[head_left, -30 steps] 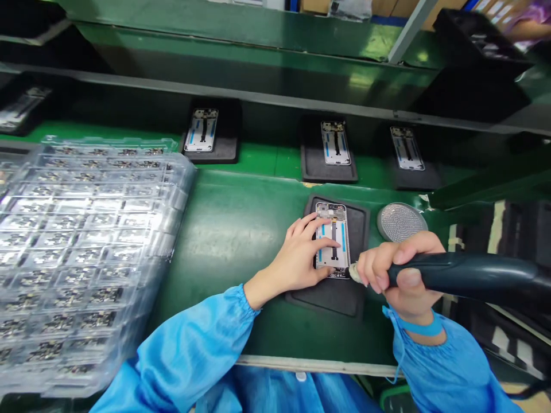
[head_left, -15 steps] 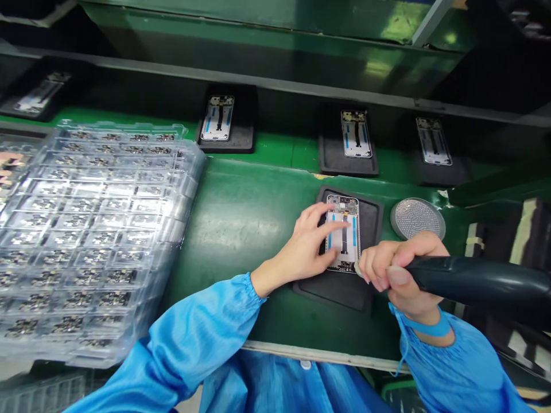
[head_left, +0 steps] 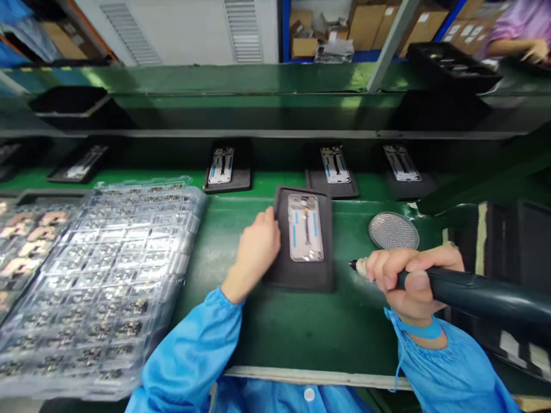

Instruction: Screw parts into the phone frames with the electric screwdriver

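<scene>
My left hand (head_left: 258, 244) is closed on the left edge of a black tray (head_left: 297, 278), its fingertips partly hidden at the rim. An opened phone body (head_left: 306, 229) with blue strips and a dark ribbon cable lies inside that tray. In my right hand (head_left: 408, 275) is a dark electric screwdriver (head_left: 477, 292), held level with its black tip pointing left. The tip is apart from the phone, over the green bench to the right of the tray. Beyond my right hand sits a round dish of small screws (head_left: 393, 230).
Stacked clear plastic trays (head_left: 107, 275) of small circuit boards stand on the left. Behind the green bench (head_left: 301, 332), several black trays with phone bodies (head_left: 222, 166) line a lower green strip. Black trays (head_left: 512, 252) stand at right. A co-worker's hand (head_left: 536, 50) shows at top right.
My left hand has gone from the phone to the tray's left edge, and the tray is turned straighter and shifted left. The screwdriver tip has come off the phone. My view has tilted up.
</scene>
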`<state>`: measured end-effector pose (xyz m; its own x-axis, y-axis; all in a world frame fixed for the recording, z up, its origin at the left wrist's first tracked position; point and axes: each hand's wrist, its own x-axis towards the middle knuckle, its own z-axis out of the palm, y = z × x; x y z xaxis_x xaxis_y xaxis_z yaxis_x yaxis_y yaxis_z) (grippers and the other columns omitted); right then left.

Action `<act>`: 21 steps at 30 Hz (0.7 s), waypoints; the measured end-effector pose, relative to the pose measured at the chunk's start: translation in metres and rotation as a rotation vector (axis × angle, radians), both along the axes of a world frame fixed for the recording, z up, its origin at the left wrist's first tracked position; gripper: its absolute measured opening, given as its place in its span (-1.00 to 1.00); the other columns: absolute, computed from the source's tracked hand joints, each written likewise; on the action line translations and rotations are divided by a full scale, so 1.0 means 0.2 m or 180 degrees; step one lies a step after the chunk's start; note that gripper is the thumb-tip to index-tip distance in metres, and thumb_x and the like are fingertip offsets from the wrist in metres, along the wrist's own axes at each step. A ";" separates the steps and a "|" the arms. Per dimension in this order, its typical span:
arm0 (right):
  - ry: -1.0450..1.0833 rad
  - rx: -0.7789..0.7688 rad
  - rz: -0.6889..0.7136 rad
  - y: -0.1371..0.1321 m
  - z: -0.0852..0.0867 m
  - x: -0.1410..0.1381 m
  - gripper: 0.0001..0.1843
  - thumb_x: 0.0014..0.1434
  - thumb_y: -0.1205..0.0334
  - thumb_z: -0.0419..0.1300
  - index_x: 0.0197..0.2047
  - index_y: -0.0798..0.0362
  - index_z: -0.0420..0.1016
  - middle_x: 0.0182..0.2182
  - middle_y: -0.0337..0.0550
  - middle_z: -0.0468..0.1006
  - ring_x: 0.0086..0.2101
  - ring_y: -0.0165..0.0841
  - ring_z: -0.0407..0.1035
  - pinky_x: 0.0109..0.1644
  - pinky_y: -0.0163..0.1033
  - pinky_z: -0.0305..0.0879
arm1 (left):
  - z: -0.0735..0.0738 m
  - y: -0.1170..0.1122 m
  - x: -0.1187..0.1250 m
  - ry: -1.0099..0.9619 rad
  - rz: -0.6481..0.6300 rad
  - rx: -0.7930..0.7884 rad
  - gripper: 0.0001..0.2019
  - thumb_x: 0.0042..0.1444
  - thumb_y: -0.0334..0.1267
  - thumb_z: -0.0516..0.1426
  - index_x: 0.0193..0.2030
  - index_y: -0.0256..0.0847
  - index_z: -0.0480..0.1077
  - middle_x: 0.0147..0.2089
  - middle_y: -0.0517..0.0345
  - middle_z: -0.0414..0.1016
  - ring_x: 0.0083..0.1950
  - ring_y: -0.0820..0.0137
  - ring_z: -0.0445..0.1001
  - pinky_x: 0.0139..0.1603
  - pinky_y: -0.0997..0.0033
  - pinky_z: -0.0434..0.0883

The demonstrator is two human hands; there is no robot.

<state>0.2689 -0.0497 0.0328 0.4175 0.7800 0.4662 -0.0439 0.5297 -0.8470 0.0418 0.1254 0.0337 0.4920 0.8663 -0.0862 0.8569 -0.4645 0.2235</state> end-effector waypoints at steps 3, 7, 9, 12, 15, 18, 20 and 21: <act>-0.0117 0.0445 -0.0565 0.07 0.00 0.05 -0.36 0.64 -0.27 0.40 -0.35 -0.11 0.31 -0.65 -0.46 0.29 -0.69 -0.41 0.13 -0.55 -0.23 0.33 | 0.10 0.37 -0.02 0.0065 0.0499 0.0354 -0.55 0.71 -0.31 -0.05 0.52 -0.35 0.49 0.40 -0.42 0.72 0.41 -0.14 0.74 0.46 -0.02 0.67; 0.0065 0.0740 -0.0910 0.15 -0.01 0.07 -0.63 0.63 -0.04 0.49 -0.09 -0.19 0.39 -0.56 -0.56 0.43 -0.67 -0.42 0.22 -0.54 -0.28 0.43 | 0.23 0.76 0.15 0.0110 0.0891 0.0466 -0.54 0.66 -0.38 -0.03 0.48 -0.46 0.54 0.42 -0.59 0.69 0.50 -0.27 0.68 0.52 -0.20 0.61; -0.0027 0.0680 -0.0905 0.17 -0.04 0.09 -0.65 0.64 -0.04 0.49 -0.06 -0.19 0.40 -0.55 -0.55 0.44 -0.65 -0.41 0.27 -0.51 -0.26 0.47 | 0.26 0.85 0.26 0.0100 0.0943 0.0566 -0.47 0.63 -0.39 0.03 0.61 -0.55 0.45 0.46 -0.71 0.65 0.54 -0.40 0.63 0.51 -0.35 0.60; -0.0086 0.0674 -0.0960 0.18 -0.11 0.10 -0.70 0.64 0.00 0.46 -0.05 -0.18 0.44 -0.54 -0.51 0.45 -0.63 -0.39 0.31 -0.50 -0.23 0.47 | 0.24 0.85 0.46 0.0029 0.0817 0.0751 -0.31 0.61 -0.35 0.11 0.79 -0.54 0.25 0.58 -0.85 0.51 0.64 -0.58 0.47 0.51 -0.60 0.53; -0.0178 0.0692 -0.1024 0.19 -0.18 0.09 -0.77 0.63 0.08 0.45 -0.01 -0.16 0.46 -0.51 -0.48 0.45 -0.60 -0.38 0.34 -0.45 -0.21 0.50 | 0.18 0.73 0.75 -0.0130 0.0051 0.0712 -0.40 0.70 -0.28 0.06 0.77 -0.34 0.36 0.66 -0.66 0.49 0.68 -0.45 0.43 0.57 -0.51 0.49; -0.0330 0.0832 -0.1217 0.21 -0.24 0.08 -0.82 0.63 0.13 0.44 0.04 -0.15 0.49 -0.47 -0.47 0.47 -0.58 -0.38 0.35 -0.37 -0.15 0.56 | 0.09 0.52 1.12 -0.0323 -0.1246 0.0397 -0.53 0.73 -0.21 0.10 0.63 -0.13 0.55 0.62 -0.30 0.58 0.64 -0.12 0.48 0.65 -0.17 0.49; -0.0492 0.1035 -0.1361 0.22 -0.27 0.09 -0.88 0.63 0.18 0.40 0.05 -0.15 0.53 -0.46 -0.45 0.50 -0.58 -0.37 0.35 -0.36 -0.13 0.57 | 0.04 0.38 1.38 -0.0442 -0.2025 0.0157 -0.54 0.67 -0.23 0.22 0.60 0.00 0.59 0.57 -0.14 0.63 0.59 0.00 0.52 0.62 -0.03 0.53; -0.0584 0.1120 -0.1408 0.23 -0.28 0.09 -0.90 0.63 0.21 0.39 0.06 -0.15 0.54 -0.45 -0.44 0.51 -0.58 -0.37 0.36 -0.37 -0.13 0.57 | 0.01 0.31 1.49 -0.0484 -0.2310 0.0053 -0.52 0.63 -0.25 0.25 0.59 0.04 0.60 0.53 -0.10 0.64 0.56 0.02 0.54 0.58 0.00 0.57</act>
